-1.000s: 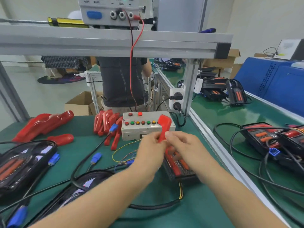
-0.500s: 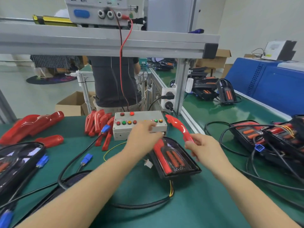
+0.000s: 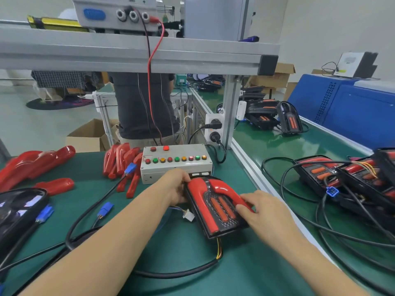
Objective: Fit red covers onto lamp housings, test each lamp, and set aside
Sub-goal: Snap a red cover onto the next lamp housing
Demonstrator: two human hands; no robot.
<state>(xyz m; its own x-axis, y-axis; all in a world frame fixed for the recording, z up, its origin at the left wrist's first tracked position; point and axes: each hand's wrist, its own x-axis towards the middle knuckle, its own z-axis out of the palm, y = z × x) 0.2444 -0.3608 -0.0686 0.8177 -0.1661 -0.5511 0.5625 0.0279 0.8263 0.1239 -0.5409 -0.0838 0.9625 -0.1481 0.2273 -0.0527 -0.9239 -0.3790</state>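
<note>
A black lamp housing (image 3: 229, 226) lies on the green mat in front of me, with two orange strips in its middle. A long red cover (image 3: 202, 202) sits along its left side, and a curved red cover (image 3: 227, 192) lies over its upper right. My left hand (image 3: 176, 189) holds the housing's far left edge. My right hand (image 3: 264, 212) presses its fingertips on the lower end of the curved cover. A pile of loose red covers (image 3: 121, 159) lies left of the grey test box (image 3: 176, 162).
Larger red covers (image 3: 34, 163) and a black housing (image 3: 19, 212) lie at the left. Blue connectors (image 3: 105, 209) and black cables cross the mat. Finished lamps with cables (image 3: 346, 178) crowd the right-hand belt. A person stands behind the bench under an aluminium frame.
My right hand brought the curved red cover down from the air onto the housing. My left hand moved from the housing's middle to its far left edge.
</note>
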